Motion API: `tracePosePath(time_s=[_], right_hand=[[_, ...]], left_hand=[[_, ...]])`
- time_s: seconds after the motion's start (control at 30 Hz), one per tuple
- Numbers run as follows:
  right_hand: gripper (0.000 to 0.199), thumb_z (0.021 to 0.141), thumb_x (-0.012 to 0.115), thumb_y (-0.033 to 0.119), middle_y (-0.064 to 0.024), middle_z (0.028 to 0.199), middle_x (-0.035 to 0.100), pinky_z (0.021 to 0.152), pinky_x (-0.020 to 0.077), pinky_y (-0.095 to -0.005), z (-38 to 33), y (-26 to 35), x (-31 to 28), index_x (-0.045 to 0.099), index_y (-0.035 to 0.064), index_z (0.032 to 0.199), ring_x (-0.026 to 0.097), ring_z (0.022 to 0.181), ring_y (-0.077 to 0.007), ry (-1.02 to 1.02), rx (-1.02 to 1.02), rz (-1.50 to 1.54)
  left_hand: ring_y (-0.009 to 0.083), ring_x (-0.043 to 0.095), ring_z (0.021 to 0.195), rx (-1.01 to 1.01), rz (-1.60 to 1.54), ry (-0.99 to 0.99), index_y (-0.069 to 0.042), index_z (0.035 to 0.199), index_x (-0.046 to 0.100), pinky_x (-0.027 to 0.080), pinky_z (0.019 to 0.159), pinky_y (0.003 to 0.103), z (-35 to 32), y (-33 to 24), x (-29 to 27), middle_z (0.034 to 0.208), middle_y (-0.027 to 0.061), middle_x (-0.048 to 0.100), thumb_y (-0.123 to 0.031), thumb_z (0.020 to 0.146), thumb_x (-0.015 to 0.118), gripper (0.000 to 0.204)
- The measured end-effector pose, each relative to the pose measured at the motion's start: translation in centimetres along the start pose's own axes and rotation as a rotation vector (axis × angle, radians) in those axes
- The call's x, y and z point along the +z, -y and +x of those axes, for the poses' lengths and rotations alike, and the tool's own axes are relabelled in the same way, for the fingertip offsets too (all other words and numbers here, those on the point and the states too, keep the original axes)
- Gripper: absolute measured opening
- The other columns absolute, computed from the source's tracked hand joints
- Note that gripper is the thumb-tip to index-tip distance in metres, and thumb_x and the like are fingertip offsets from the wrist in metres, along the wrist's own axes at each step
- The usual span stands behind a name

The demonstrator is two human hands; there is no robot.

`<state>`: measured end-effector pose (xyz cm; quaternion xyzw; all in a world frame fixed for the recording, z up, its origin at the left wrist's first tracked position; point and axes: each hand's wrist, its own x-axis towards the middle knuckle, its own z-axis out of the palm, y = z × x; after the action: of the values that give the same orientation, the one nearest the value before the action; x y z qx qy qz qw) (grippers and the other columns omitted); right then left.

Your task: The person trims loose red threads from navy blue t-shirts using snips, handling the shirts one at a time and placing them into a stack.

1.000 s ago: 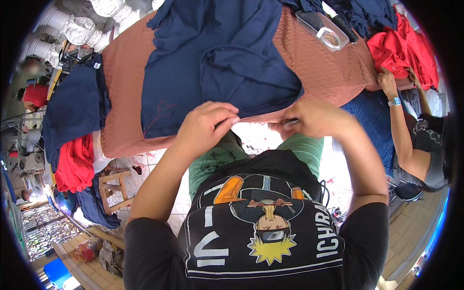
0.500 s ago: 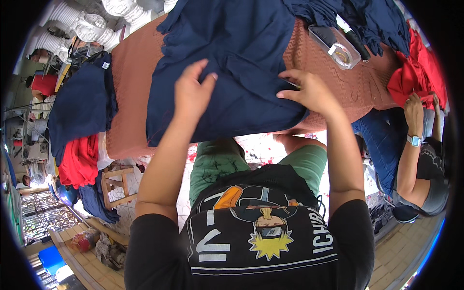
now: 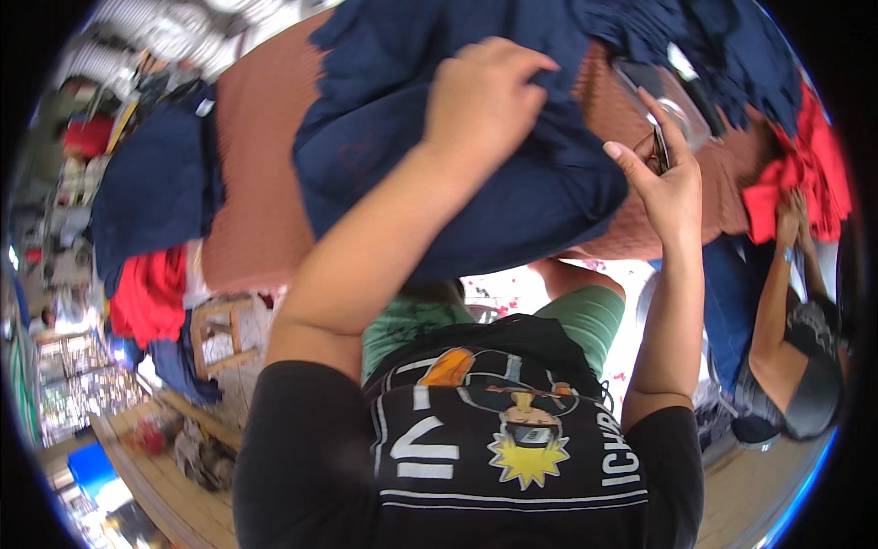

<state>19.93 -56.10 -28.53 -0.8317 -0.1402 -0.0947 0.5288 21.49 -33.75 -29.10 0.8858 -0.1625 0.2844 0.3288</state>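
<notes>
A navy blue cloth garment (image 3: 526,188) lies spread and rumpled over the table's near side, its lower edge hanging toward my lap. My left hand (image 3: 480,101) is over its upper middle, thumb and forefinger apart, with nothing visible between them. Just right of the garment, my right hand (image 3: 672,183) is raised with a small dark metal tool (image 3: 659,149) in its grip. It looks like thread snips, though the fingers hide part of it. The right thumb and forefinger stretch out past the tool.
A brown textured cloth (image 3: 261,137) covers the table. Beyond my right hand sits a clear plastic box (image 3: 695,119). More navy cloth (image 3: 745,55) is piled at far right, where a co-worker's hands (image 3: 791,220) hold red fabric (image 3: 809,165). Another navy pile (image 3: 155,183) lies left.
My left hand has moved right and away from me across the garment. The right hand has lifted off to the right with the tool. The garment's near part has shifted and bunched.
</notes>
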Motion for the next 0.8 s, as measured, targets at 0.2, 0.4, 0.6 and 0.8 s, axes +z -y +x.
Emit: tracePosePath(time_s=[0.2, 0.4, 0.6, 0.8], right_hand=[[0.024, 0.086, 0.059, -0.003, 0.0027, 0.075, 0.061, 0.06, 0.0432, -0.0191, 1.2, 2.1, 5.3, 0.07, 0.0077, 0.104, 0.054, 0.069, -0.0025, -0.048, -0.12, 0.132], [0.014, 0.093, 0.06, 0.003, 0.0006, 0.088, 0.067, 0.064, 0.046, -0.0161, 3.3, -1.1, 0.4, 0.068, 0.0, 0.104, 0.059, 0.075, -0.0037, -0.305, -0.12, 0.356], [0.028, 0.09, 0.06, 0.012, -0.0062, 0.081, 0.067, 0.069, 0.0516, -0.0279, 2.3, -10.6, -3.2, 0.069, 0.0194, 0.115, 0.059, 0.069, -0.009, -0.242, -0.033, -0.791], [0.014, 0.087, 0.067, 0.019, -0.0089, 0.095, 0.067, 0.075, 0.0525, -0.0362, 0.2, 1.0, 7.0, 0.072, 0.0134, 0.099, 0.064, 0.081, -0.03, 0.12, -0.399, -0.2]], left_hand=[[0.0273, 0.053, 0.111, 0.155, 0.246, -0.223, -0.014, 0.115, 0.057, 0.035, 0.097, 0.042, -6.1, -3.1, -3.8, 0.115, 0.0036, 0.058, -0.003, 0.069, 0.067, 0.048], [0.0341, 0.044, 0.121, -0.298, 0.298, 0.048, -0.01, 0.126, 0.049, 0.03, 0.104, 0.047, -17.5, 1.1, -10.1, 0.126, 0.0124, 0.05, -0.005, 0.075, 0.069, 0.055], [0.0266, 0.055, 0.11, -0.259, 0.273, 0.127, -0.007, 0.089, 0.071, 0.04, 0.095, 0.039, -17.0, 0.7, -12.7, 0.11, 0.0066, 0.064, -0.006, 0.08, 0.067, 0.009], [0.022, 0.065, 0.089, -0.513, -0.058, 0.071, -0.004, 0.098, 0.071, 0.052, 0.08, 0.032, -14.2, -1.4, -8.4, 0.11, 0.0085, 0.065, -0.017, 0.078, 0.078, 0.025]])
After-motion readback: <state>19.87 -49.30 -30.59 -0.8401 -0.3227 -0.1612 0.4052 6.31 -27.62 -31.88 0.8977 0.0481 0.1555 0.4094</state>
